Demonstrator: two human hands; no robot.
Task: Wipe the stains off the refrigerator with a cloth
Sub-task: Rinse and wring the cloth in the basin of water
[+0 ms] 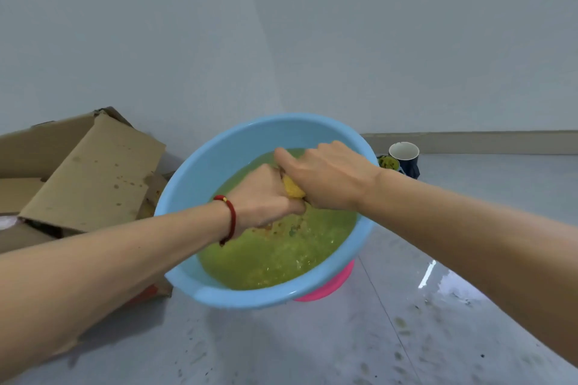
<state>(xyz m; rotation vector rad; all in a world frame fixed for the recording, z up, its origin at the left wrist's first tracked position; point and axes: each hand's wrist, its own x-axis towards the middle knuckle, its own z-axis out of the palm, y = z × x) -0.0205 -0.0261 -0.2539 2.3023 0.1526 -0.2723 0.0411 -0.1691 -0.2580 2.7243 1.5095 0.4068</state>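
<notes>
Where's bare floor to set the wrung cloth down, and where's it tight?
Free: the grey floor right of the blue basin, below the dark mug, though it looks wet and speckled; also the strip in front of the basin. Crowded: left side, where cardboard butts against the basin. Both hands grip the cloth over the water.

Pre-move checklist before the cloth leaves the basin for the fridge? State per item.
1. Cloth held: ok, both the left hand and the right hand have a grip on it, wringing.
2. Cloth over the blue basin: ok, drips fall inside.
3. Cloth wrung out: cannot tell, mostly hidden by fingers.
4. Rinse water clean: not ok, green-yellow with floating debris.
5. Floor dry: not ok, wet sheen and spots.
6. Refrigerator located: cannot tell, not in view.
</notes>
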